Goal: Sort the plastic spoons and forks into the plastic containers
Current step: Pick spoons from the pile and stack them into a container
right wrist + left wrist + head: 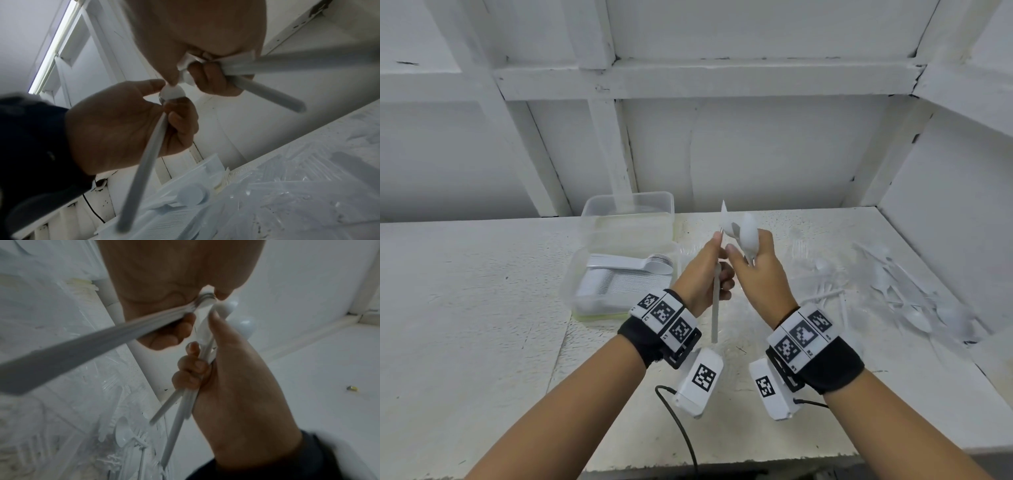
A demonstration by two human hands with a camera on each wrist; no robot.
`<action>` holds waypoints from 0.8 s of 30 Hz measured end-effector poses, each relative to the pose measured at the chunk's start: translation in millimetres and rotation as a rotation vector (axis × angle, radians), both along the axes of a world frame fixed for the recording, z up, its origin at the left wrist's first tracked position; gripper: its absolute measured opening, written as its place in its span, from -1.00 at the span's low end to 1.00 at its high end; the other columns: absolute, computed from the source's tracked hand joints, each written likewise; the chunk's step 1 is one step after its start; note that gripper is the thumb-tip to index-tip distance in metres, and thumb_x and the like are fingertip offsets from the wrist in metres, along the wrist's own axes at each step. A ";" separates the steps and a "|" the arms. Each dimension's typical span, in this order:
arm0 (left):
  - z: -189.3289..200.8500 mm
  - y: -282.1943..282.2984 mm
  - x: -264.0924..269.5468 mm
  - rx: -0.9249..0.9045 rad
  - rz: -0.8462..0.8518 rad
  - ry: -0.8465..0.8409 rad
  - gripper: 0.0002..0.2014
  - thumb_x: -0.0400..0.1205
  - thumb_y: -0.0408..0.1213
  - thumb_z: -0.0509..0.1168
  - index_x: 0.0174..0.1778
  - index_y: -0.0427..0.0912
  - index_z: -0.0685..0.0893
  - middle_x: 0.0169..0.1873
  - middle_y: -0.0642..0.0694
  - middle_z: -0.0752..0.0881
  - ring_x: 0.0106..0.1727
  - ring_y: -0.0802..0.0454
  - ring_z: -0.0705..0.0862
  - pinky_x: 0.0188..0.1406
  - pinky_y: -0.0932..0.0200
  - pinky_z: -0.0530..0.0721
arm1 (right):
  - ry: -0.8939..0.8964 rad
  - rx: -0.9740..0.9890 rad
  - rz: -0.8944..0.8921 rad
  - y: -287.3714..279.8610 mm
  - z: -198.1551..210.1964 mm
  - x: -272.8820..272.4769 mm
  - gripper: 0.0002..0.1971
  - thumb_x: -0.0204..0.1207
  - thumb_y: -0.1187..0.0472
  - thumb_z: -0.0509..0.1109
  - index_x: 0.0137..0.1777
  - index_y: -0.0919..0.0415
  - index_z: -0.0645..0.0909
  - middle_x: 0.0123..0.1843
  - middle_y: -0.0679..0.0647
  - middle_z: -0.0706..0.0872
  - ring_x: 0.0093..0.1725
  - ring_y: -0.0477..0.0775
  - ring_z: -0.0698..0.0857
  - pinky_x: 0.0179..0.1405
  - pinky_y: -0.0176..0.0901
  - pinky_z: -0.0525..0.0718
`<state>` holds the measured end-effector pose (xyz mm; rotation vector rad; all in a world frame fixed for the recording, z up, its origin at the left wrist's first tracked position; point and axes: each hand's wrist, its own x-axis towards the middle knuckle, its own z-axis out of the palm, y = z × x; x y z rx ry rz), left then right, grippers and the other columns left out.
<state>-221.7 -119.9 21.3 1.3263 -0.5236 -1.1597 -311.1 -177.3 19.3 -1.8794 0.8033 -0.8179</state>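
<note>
Looking down from the head camera, the left hand (705, 270) has its fingers curled around a neat stack of white plastic spoons (715, 308), whose handles point down toward the wrist. The right hand (760, 270) grips a loose bunch of white plastic spoons (748, 236), bowls up, touching the left hand's stack. Both hands are raised above the white painted table (482, 291). Left of the hands lies a clear plastic container with stacked white spoons (619, 281), and behind it a second clear plastic container (628, 219). On the right is a pile of loose white cutlery (900, 291).

From the left wrist camera, right-hand fingers (189, 369) wrap several handles.

From the right wrist camera, left-hand fingers (180, 120) close on the stack.
</note>
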 end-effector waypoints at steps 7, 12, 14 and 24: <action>0.4 -0.8 1.3 -0.180 0.081 -0.090 -0.55 0.60 0.18 0.13 -0.05 -0.21 0.47 -0.44 -0.06 0.39 -0.60 0.19 0.33 -0.52 0.27 0.31 | 0.095 -0.092 0.116 12.7 -15.5 -1.7 -0.75 0.68 0.18 0.09 0.32 0.01 0.36 -0.02 0.00 0.65 -0.09 -0.01 0.67 -0.05 0.01 0.67; -3.7 2.0 5.9 -0.124 0.144 -0.076 -0.67 0.69 0.01 0.12 -0.02 -0.24 0.49 -0.31 -0.07 0.54 -0.49 0.13 0.38 -0.47 0.27 0.38 | 0.012 -0.007 0.118 18.1 -16.7 -4.2 -0.85 0.69 0.16 0.11 0.20 0.02 0.42 -0.11 -0.11 0.61 -0.13 -0.27 0.62 -0.13 -0.39 0.55; -3.6 2.4 8.6 -0.101 0.188 -0.048 -0.71 0.70 -0.01 0.12 -0.07 -0.20 0.47 -0.30 -0.03 0.50 -0.48 0.13 0.36 -0.51 0.29 0.35 | -0.020 0.016 0.091 18.0 -16.9 -6.2 -0.92 0.69 0.19 0.13 0.11 0.04 0.41 -0.27 -0.15 0.54 -0.33 -0.32 0.56 -0.31 -0.49 0.48; 1.6 6.3 17.9 -0.091 0.272 -0.010 -0.73 0.72 0.00 0.08 -0.10 -0.14 0.44 -0.43 -0.06 0.62 -0.43 0.10 0.53 -0.41 0.22 0.45 | -0.040 0.081 -0.074 -1.6 -5.8 -1.4 -0.87 0.68 0.22 0.13 -0.10 0.14 0.42 -0.30 0.01 0.43 -0.34 -0.07 0.45 -0.35 -0.27 0.46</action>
